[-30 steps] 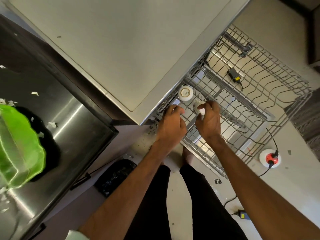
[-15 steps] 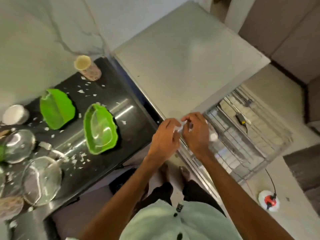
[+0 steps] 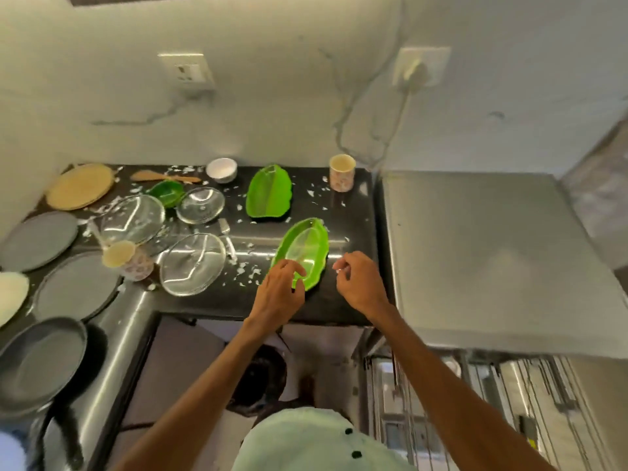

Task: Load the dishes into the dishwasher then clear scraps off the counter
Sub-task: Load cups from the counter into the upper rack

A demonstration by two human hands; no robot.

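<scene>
Green leaf-shaped dish, near (image 3: 306, 248): lies on the dark table (image 3: 355, 212) near its front edge, long axis slanting away to the right.
Left hand (image 3: 277, 295): fingers bent over the near-left end of that dish, thumb beneath them; whether it grips the rim or only hovers cannot be told.
Right hand (image 3: 360, 283): just right of the same dish, apart from it, fingers loosely curled, nothing plainly held.
Green leaf-shaped dish, far (image 3: 268, 193): flat on the table behind the near one.
Paper cup, patterned (image 3: 342, 173): upright at the back right corner.
White bowl (image 3: 221, 169): at the back wall, left of the far dish.
Small green bowl (image 3: 166, 193), three glass bowls (image 3: 200, 205) (image 3: 132, 219) (image 3: 192, 263): clustered mid-table.
Second patterned cup (image 3: 127, 260): tilted, between two glass bowls.
Fork (image 3: 227, 237): beside the nearest glass bowl.
Wooden plate (image 3: 80, 186), wooden spoon (image 3: 164, 176): back left.
Grey plates (image 3: 37, 239) (image 3: 76, 283) (image 3: 40, 362): along the left side.
White scraps (image 3: 246, 271): scattered across the table.
Dishwasher (image 3: 492, 260): steel, right of the table; its wire rack (image 3: 475, 396) shows below, contents blurred.
</scene>
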